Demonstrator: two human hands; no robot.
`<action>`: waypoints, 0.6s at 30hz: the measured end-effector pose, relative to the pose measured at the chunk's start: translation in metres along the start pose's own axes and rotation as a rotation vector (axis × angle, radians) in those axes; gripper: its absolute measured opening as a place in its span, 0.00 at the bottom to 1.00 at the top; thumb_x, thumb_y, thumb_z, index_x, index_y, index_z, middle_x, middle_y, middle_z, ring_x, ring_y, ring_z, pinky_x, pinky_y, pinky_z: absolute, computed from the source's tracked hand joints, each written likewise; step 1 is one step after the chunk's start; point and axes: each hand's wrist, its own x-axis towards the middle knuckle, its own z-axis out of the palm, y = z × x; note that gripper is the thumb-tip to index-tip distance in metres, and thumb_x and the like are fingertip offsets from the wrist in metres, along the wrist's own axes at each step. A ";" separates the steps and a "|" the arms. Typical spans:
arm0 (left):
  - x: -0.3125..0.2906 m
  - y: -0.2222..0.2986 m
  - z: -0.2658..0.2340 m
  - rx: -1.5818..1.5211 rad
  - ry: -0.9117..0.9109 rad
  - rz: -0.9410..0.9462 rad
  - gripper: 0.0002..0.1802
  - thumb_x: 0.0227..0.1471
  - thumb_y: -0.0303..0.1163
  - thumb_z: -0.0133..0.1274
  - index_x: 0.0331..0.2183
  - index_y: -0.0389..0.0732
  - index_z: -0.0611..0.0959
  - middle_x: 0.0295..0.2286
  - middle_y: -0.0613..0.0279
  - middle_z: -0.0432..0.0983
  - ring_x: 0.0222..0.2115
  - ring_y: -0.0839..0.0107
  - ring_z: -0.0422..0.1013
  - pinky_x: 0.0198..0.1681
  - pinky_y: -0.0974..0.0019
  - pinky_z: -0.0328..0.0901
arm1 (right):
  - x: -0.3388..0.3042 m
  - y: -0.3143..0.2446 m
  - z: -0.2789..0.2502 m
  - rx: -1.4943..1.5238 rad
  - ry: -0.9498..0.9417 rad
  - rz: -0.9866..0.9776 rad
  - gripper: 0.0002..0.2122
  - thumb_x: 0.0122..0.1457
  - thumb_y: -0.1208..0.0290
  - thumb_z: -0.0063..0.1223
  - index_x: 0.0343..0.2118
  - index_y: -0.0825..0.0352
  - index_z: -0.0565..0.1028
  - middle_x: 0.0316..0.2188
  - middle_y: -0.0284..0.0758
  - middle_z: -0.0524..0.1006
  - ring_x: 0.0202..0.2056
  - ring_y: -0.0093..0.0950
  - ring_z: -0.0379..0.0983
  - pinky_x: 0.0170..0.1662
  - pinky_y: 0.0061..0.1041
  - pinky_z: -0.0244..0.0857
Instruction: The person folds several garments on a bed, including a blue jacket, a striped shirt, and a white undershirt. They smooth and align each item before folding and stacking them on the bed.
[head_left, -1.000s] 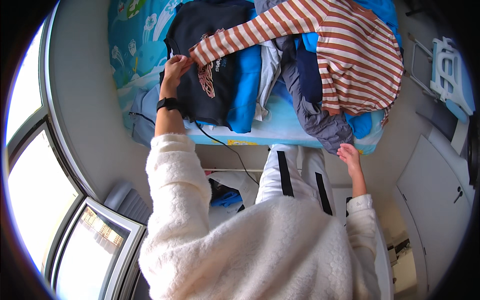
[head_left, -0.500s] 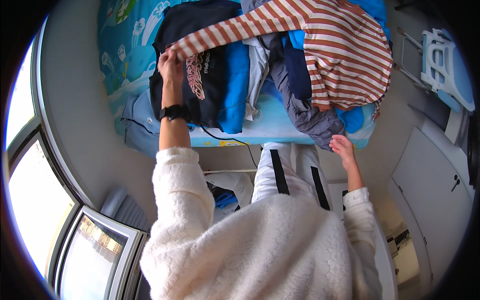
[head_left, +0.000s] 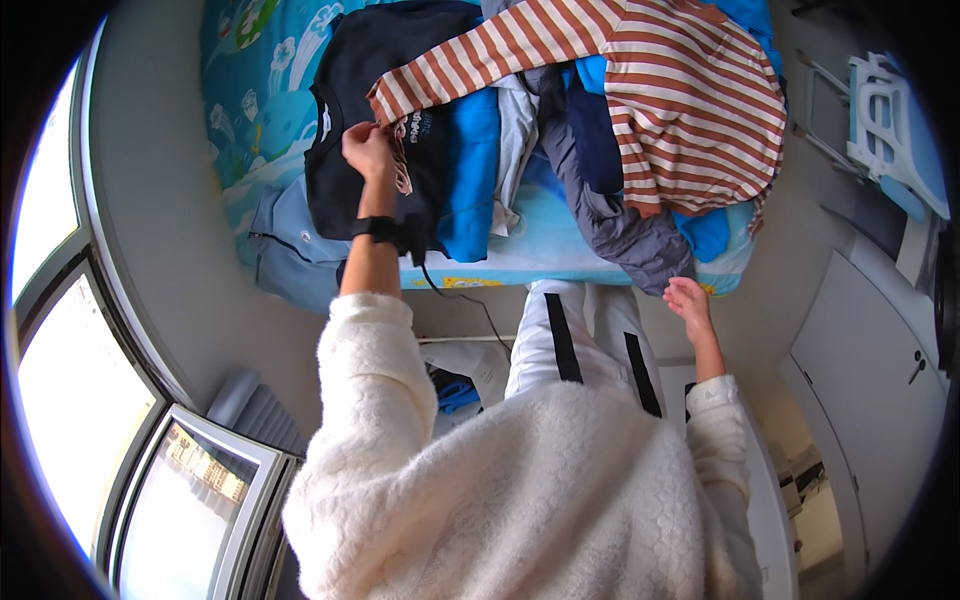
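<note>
A long-sleeved shirt (head_left: 690,110) with brown and white stripes lies over other clothes on the bed, one sleeve stretched out to the left. My left hand (head_left: 368,152) is closed, its fingertips pinching the lower corner of that sleeve's cuff. Beneath the cuff is a black sweatshirt (head_left: 345,70) with a pinkish print, partly covered by the sleeve and my hand. My right hand (head_left: 688,302) hangs by the bed's front edge, fingers loosely bent and apart, holding nothing. It is nearest to the end of a crumpled grey garment (head_left: 625,240).
Blue (head_left: 470,180) and light grey garments (head_left: 515,140) lie mid-bed, with a grey-blue zipped one (head_left: 295,235) at the left corner. A black cable (head_left: 470,298) hangs from my left wrist. Windows (head_left: 85,360) line the left; a blue-white folding chair (head_left: 890,130) stands right.
My left hand has moved right and slightly toward me, with the sleeve's end shifting right. More of the black sweatshirt's neckline shows. My right hand has barely moved.
</note>
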 end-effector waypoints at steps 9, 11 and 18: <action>-0.212 0.098 0.056 0.038 -0.821 0.646 0.26 0.42 0.20 0.49 0.47 0.43 0.71 0.36 0.52 0.71 0.40 0.50 0.68 0.42 0.57 0.65 | 0.012 -0.015 0.009 -0.011 -0.077 -0.022 0.11 0.56 0.70 0.52 0.42 0.65 0.72 0.34 0.30 0.75 0.34 0.20 0.73 0.37 0.18 0.65; -0.245 0.106 0.070 0.217 -1.069 0.483 0.34 0.44 0.28 0.55 0.54 0.53 0.64 0.42 0.45 0.65 0.43 0.47 0.65 0.44 0.55 0.64 | 0.014 -0.018 0.005 -0.013 -0.078 -0.042 0.11 0.56 0.70 0.53 0.41 0.65 0.73 0.34 0.30 0.75 0.34 0.20 0.73 0.37 0.17 0.64; -0.272 0.104 0.114 0.284 -0.758 0.374 0.20 0.42 0.41 0.60 0.36 0.41 0.75 0.36 0.48 0.68 0.40 0.49 0.65 0.40 0.55 0.64 | 0.036 -0.009 -0.053 -0.022 -0.085 -0.062 0.12 0.57 0.67 0.53 0.42 0.65 0.72 0.33 0.31 0.75 0.34 0.21 0.73 0.37 0.19 0.65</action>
